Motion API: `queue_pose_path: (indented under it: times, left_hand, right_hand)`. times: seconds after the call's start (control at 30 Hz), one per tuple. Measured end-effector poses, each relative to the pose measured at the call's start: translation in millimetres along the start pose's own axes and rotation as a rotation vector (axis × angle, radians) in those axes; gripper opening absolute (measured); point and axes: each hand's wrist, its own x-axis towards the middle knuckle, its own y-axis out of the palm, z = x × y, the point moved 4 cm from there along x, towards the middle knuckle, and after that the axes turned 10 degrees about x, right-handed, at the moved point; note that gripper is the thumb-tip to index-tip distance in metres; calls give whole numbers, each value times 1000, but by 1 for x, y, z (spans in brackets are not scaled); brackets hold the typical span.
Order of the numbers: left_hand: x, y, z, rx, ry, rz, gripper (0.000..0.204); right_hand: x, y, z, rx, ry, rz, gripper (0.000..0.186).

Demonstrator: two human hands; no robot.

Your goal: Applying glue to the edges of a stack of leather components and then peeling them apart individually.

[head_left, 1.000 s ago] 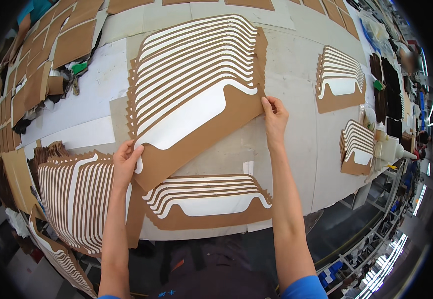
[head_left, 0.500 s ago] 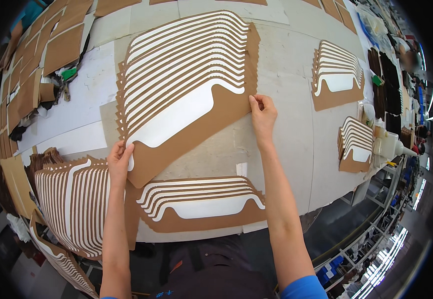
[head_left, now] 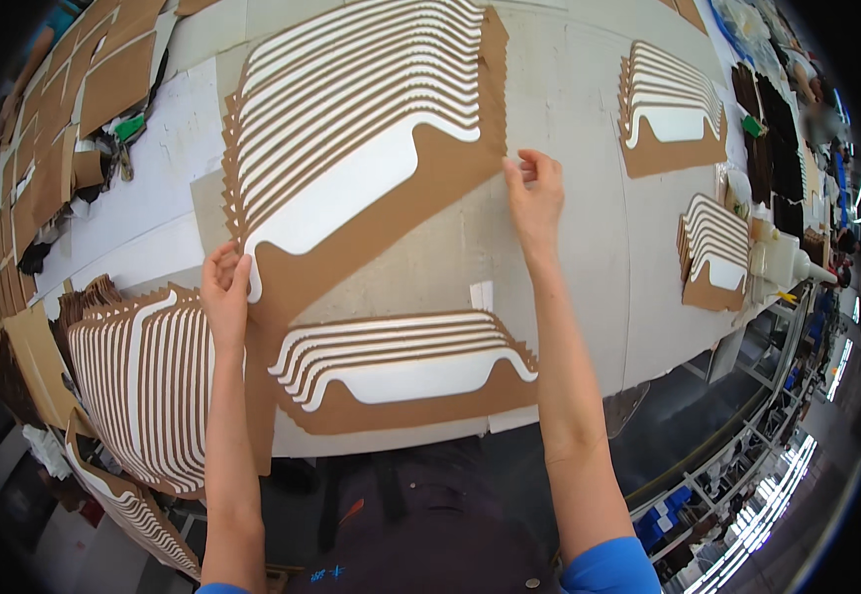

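A large fanned stack of brown pieces with white curved shapes (head_left: 341,183) lies slanted at the centre. My left hand (head_left: 230,282) is at its lower-left corner, fingers loosely bent and apart; whether it touches the edge is unclear. My right hand (head_left: 533,193) is just beside the stack's right edge, fingers loosely curled and apart, holding nothing visible. A smaller fan of similar pieces (head_left: 401,374) lies below, between my forearms, and a dense striped fan (head_left: 168,391) lies at the lower left, partly behind my left arm.
Two small fans (head_left: 668,124) (head_left: 717,257) lie on the right of the grey table (head_left: 599,327), beside a white bottle (head_left: 787,262). Brown sheets (head_left: 113,84) cover the upper left. Dark strips (head_left: 777,139) lie at the far right, near another person (head_left: 807,79). Metal railing (head_left: 757,396) runs below right.
The large stack has shifted up and left in view. Both hands have moved upward with it; their fingers have loosened, and my right hand has let go of the edge.
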Motion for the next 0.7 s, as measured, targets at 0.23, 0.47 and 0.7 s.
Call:
queue_pose_path:
  times: [0.23,0.47,0.7]
  left_hand:
    - [-124,40,-63,617,625,127,25]
    - [-186,93,-43,610,795,421,37]
    - [-193,97,-42,720,803,442,54]
  right_hand:
    - [-196,-148,-39,-475,122,129,27]
    - [-291,-179,-60,-222,567,60,30]
    - [-313,-169,-1,115,601,-133,17]
